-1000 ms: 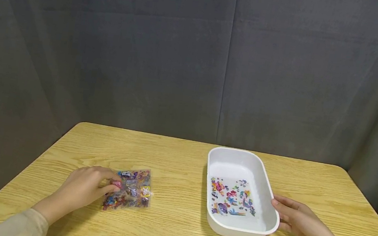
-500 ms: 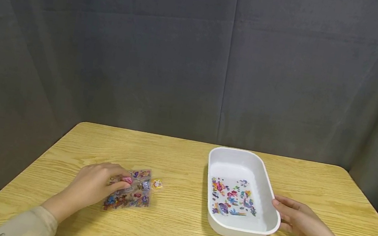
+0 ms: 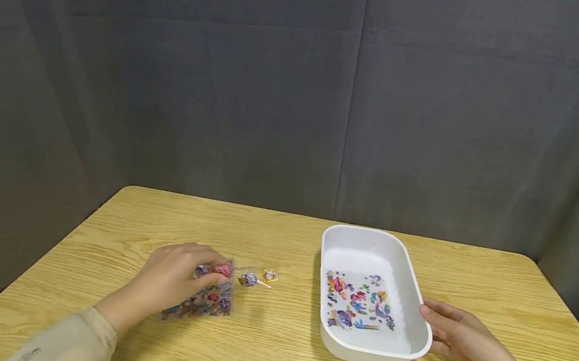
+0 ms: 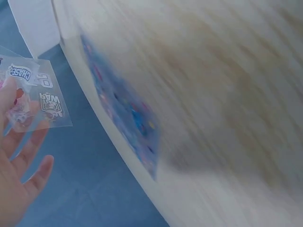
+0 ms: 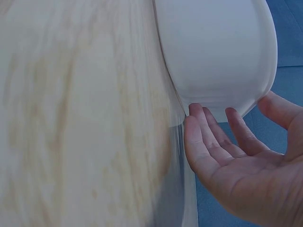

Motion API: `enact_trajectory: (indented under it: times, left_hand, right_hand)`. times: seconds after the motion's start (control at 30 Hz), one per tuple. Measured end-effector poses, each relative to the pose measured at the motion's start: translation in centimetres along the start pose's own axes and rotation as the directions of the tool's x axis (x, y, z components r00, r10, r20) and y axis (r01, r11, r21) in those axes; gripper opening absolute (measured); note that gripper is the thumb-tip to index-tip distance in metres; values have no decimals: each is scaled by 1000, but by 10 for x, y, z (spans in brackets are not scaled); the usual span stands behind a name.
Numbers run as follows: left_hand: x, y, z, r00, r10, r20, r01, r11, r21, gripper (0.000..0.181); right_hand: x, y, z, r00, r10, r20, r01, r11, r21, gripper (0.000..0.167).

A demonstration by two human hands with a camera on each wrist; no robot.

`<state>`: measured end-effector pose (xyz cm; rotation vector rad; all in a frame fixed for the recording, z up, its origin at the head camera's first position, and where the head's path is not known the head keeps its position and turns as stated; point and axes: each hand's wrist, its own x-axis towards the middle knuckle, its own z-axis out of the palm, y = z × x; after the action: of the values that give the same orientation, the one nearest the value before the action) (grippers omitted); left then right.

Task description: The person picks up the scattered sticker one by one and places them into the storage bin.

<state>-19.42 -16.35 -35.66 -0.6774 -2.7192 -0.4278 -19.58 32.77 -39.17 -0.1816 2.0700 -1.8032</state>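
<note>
My left hand (image 3: 174,278) pinches a clear sticker sheet (image 4: 49,94) between thumb and fingers, held up off the table. Its printed pieces show beyond the fingertips in the head view. Beneath it lies a colourful sticker pack or sheet (image 3: 204,303) on the table, partly hidden by that hand; whether it is one sheet or more I cannot tell. My right hand (image 3: 466,338) holds the near right side of a white plastic tub (image 3: 362,257), thumb at the rim and fingers against the outer wall. Another clear sticker sheet (image 3: 361,301) with bright figures lies flat inside the tub.
A light wood table (image 3: 245,351) carries everything, with rounded far corners. Behind it hangs a dark grey curtain (image 3: 241,89). Bare tabletop lies between the sticker pack and the tub.
My left hand has moved to the right, drawing the clear sheet away from the colourful pack and toward the tub. My right hand and the tub stay about where they were.
</note>
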Motion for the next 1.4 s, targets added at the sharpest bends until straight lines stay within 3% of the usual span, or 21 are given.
enact_trajectory:
  times: [0.53,0.93,1.2,1.4]
  left_hand:
    - [21,32,3,993,96,-72,-96,995,6,25]
    - [32,52,1,989,120,-88,-123,992,-32,25]
    - [42,62,2,974,182,-135,-188,982,-30,28]
    - [47,70,3,970,210,-119,-217,975,-48,27]
  right_hand:
    - [0,0,-1,1000,-5,3,5,1000,-9,70]
    - [-1,-1,-1,1000,-4,12,5,1000,-24,69]
    - [-1,-1,-1,1000,-2,15,3,1000,-21,69]
    - [-1,-2,-2,1000,6,19,-5,1000,-15,69]
